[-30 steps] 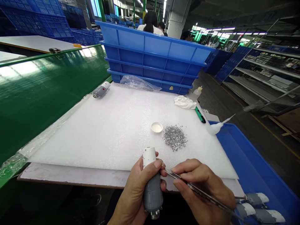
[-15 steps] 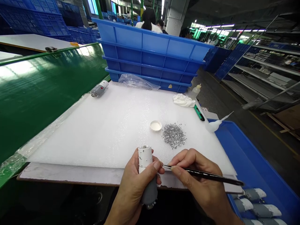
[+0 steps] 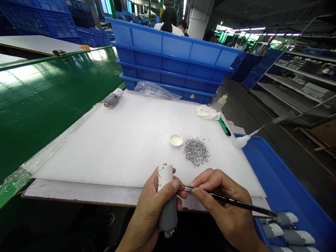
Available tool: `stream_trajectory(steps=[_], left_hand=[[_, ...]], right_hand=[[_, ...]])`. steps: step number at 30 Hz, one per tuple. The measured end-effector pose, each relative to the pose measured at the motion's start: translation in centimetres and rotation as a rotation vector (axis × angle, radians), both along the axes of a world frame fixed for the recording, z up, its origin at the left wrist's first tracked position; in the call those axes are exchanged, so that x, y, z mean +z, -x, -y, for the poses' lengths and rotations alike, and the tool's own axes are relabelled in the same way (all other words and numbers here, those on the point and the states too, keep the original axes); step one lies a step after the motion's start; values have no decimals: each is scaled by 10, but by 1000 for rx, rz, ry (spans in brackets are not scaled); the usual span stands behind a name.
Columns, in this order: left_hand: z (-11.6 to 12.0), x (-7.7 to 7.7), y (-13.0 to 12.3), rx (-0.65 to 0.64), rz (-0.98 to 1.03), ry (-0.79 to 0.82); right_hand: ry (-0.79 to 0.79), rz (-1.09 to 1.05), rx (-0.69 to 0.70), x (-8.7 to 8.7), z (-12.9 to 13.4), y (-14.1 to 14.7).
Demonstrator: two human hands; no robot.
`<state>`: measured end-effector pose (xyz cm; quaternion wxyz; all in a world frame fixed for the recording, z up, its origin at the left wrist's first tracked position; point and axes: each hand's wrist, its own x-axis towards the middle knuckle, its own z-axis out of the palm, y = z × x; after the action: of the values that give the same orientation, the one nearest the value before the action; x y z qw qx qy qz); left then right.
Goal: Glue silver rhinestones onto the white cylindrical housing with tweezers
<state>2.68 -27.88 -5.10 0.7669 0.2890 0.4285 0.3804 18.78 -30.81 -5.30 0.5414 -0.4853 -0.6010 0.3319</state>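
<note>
My left hand (image 3: 154,206) is wrapped round a grey and white cylinder (image 3: 165,175), held upright at the table's front edge. Small marks or bits show on its white upper part, and metal shows at both ends. In my right hand (image 3: 225,199) are black tweezers (image 3: 236,202), pinched between thumb and fingers. Their tips reach my left thumb and fingertips beside the cylinder; whether they grip anything is too small to tell. Beyond the hands, a heap of tiny silvery pieces (image 3: 196,151) lies on the white foam sheet (image 3: 105,150), next to a small white cap (image 3: 176,140).
Stacked blue bins (image 3: 168,66) stand at the back. Another grey and white cylinder (image 3: 113,98) lies at back left. A white cloth (image 3: 207,112), a green cutter (image 3: 224,126) and a dropper bottle (image 3: 240,141) sit right. A blue tray (image 3: 283,182) holds several similar cylinders (image 3: 299,236).
The view has shifted slightly. The cylinder sits a little further right in my left hand's grip, and the back end of the tweezers has dipped slightly with its arms appearing further apart.
</note>
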Motion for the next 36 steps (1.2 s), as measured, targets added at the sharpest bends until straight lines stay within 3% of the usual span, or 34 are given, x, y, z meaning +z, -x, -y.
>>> stream_trajectory(steps=[6, 15, 21, 25, 30, 36], left_hand=[[0, -4, 1, 2, 11, 3], [-1, -10, 6, -60, 43, 5], [-2, -8, 8, -69, 48, -12], [1, -6, 8, -59, 73, -38], [6, -6, 8, -43, -9, -38], [8, -7, 13, 21, -64, -38]], right_hand=[[-32, 67, 33, -1, 3, 1], [244, -206, 108, -7, -1, -3], [253, -236, 105, -1, -14, -8], [134, 92, -14, 11, -59, -17], [180, 328, -31, 15, -116, -15], [191, 530, 36, 9, -133, -4]])
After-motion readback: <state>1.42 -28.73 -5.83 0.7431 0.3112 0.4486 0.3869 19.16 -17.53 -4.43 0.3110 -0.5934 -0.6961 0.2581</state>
